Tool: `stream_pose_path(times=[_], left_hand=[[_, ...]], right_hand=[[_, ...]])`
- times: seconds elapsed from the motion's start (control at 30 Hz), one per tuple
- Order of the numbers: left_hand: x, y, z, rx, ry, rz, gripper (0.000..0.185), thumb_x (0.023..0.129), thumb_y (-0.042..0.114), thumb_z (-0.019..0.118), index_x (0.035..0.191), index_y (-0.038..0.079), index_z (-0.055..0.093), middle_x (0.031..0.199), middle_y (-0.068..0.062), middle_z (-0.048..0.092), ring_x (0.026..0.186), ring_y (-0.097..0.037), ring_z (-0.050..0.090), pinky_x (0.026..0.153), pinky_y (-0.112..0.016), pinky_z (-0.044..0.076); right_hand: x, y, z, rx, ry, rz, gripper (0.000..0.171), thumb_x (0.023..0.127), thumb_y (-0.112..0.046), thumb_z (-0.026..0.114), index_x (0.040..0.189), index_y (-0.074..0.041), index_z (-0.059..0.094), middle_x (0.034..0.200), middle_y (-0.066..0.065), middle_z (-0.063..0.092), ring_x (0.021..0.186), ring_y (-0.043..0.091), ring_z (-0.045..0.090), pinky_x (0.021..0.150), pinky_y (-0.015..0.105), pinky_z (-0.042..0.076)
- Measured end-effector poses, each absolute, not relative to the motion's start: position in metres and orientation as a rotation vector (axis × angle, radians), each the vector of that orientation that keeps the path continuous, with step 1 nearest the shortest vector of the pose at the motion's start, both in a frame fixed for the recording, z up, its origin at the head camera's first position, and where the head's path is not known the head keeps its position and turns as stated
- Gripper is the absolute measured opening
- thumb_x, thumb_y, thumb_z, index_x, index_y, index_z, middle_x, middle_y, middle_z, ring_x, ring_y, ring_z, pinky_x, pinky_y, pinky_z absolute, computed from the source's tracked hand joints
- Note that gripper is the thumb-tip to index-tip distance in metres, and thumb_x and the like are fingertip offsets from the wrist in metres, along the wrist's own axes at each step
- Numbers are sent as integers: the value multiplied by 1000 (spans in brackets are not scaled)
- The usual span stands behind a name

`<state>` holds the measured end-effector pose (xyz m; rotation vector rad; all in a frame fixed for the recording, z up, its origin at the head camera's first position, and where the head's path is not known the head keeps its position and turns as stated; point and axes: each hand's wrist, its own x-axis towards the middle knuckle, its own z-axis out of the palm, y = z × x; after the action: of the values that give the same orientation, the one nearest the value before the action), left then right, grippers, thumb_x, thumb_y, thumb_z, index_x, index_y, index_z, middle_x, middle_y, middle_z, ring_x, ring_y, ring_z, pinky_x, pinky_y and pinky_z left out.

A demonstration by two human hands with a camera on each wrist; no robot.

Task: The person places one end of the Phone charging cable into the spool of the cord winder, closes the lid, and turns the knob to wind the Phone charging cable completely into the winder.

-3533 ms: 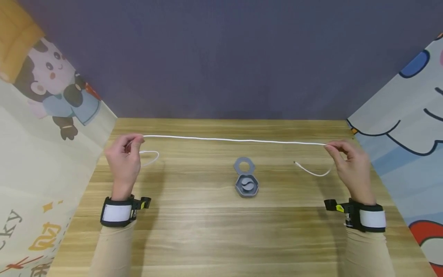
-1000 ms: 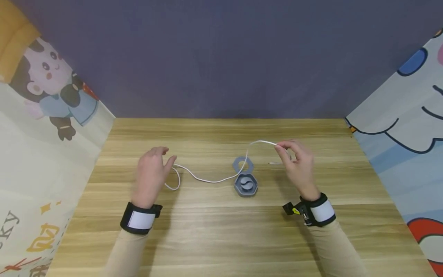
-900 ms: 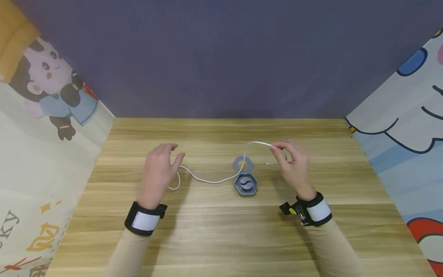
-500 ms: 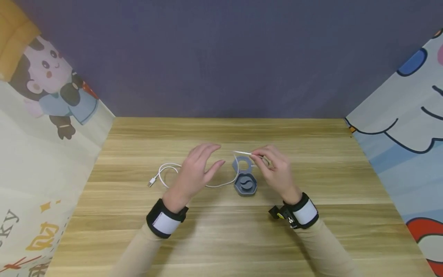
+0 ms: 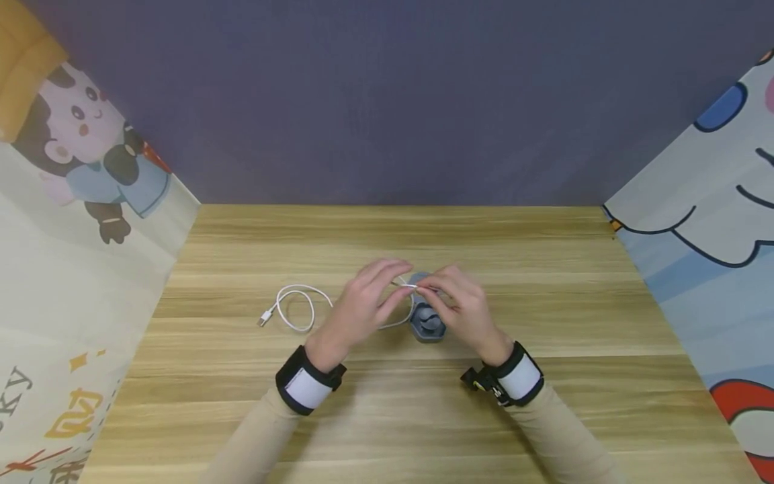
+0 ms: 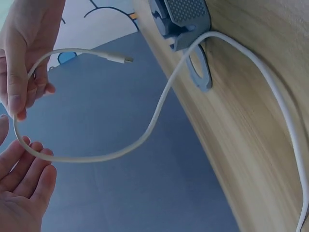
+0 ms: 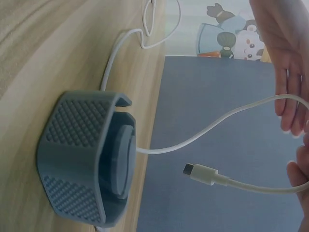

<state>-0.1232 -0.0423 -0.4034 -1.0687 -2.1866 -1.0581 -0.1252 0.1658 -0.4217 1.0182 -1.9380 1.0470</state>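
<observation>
A grey hexagonal cable winder (image 5: 426, 324) stands open at mid-table, its ring-shaped lid (image 6: 201, 72) lying flat behind it. A white cable (image 5: 295, 288) runs from a loop on the wood at the left, past the winder, up to my hands. My right hand (image 5: 455, 301) pinches the cable just above the winder, a short way from the USB-C plug (image 7: 200, 173), which sticks out free. My left hand (image 5: 370, 299) is beside it with straight fingers (image 6: 26, 186) touching the raised loop of cable (image 6: 145, 137). The other plug (image 5: 263, 320) lies on the table.
The wooden table (image 5: 387, 403) is walled by a dark purple back panel (image 5: 387, 101) and cartoon-printed side panels (image 5: 72, 202) left and right. Both wrists wear black-and-white bands.
Both hands have come in from the table's sides to the middle. The left hand let go of its cable end, which now lies looped on the table. The right hand carried its end over the winder.
</observation>
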Motion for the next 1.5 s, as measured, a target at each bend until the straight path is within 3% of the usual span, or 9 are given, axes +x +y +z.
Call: stream_pose_path(times=[0.23, 0.63, 0.87, 1.13, 1.23, 1.5], left_hand=[[-121, -39, -406, -1072, -2221, -1121, 33, 94, 9, 74, 124, -1, 66, 123, -15, 69, 117, -27, 67, 104, -32, 53], [-118, -40, -408, -1043, -2316, -1323, 20, 97, 7, 70, 115, -2, 72, 119, -14, 71, 108, -24, 69, 90, -27, 58], [-117, -40, -411, -1051, -2356, -1376, 20, 96, 5, 69, 115, -2, 72, 118, -16, 71, 95, -22, 70, 79, -25, 59], [-114, -40, -413, -1015, -2396, -1353, 17, 94, 7, 73, 109, -1, 74, 109, -12, 72, 74, -13, 62, 65, -20, 54], [-114, -41, -417, -999, -2402, -1336, 11, 94, 6, 74, 104, 2, 76, 105, -9, 73, 75, -12, 62, 64, -19, 53], [-113, -43, -425, -997, -2412, -1283, 5, 96, 4, 71, 97, 4, 76, 100, -7, 75, 90, -16, 71, 79, -24, 59]], right_hand=[[-123, 162, -427, 1051, -1964, 1070, 24, 103, -24, 65, 97, -2, 73, 88, 7, 71, 77, 20, 64, 70, 27, 52], [-122, 164, -434, 1088, -2026, 1020, 26, 102, -24, 64, 99, -1, 74, 94, 9, 71, 84, 22, 64, 71, 28, 52], [-121, 165, -435, 1119, -2061, 1019, 27, 104, -24, 62, 98, -1, 74, 95, 9, 71, 85, 21, 66, 74, 27, 54], [-121, 171, -437, 1156, -2083, 1049, 26, 104, -23, 62, 98, -1, 75, 91, 7, 71, 79, 17, 64, 67, 23, 52], [-119, 176, -438, 1146, -2127, 1071, 21, 101, -21, 66, 98, -2, 75, 90, 6, 72, 78, 15, 64, 66, 21, 51], [-117, 189, -443, 1112, -2203, 1086, 9, 90, -7, 78, 98, -3, 75, 90, 5, 72, 78, 14, 65, 69, 20, 52]])
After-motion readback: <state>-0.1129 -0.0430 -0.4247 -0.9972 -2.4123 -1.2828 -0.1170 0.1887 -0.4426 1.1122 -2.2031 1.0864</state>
